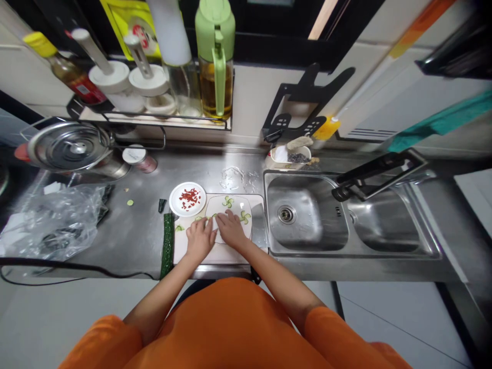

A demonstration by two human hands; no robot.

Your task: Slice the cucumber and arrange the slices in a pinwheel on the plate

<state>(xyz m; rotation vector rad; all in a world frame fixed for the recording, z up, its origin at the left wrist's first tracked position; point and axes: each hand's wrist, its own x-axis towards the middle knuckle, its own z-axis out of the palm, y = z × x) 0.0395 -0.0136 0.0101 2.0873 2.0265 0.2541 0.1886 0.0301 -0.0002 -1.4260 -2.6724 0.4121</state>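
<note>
Stainless-steel tabletop (130, 225) runs across the middle of the frame, tiled wall behind. Person in an orange shirt (238, 328) fills the lower centre, both forearms reaching up over the tabletop edge. Double sink (334, 236) sits right of centre. Wire rack (192, 123) at upper left, carrying bottles and white-lidded jars. Clear plastic bag (73, 215) crumpled at left; lidded metal pot (79, 147) above it.

Pale cutting board (226, 253) lies at centre, just left of the sink. On it, a rounded-square white plate (215, 204). Dark green cucumber (167, 246) stands lengthwise along the board's left edge. Round white plate (174, 200) at the board's upper left corner, scattered with small red pieces (190, 198).

Left hand (201, 238) over the square plate's left edge, right hand (230, 229) over its middle; fingertips of the two close together. Whether either grip is pinched on anything: cannot tell, pieces beneath are mostly covered. Cucumber slices (228, 201) form pinwheels at the plate's top and right; more green shows by the left fingertips. Dark cucumber end (162, 205) rests just left of the round plate. Smallest: lone pale-green slice (130, 203), farther left on bare steel.
</note>
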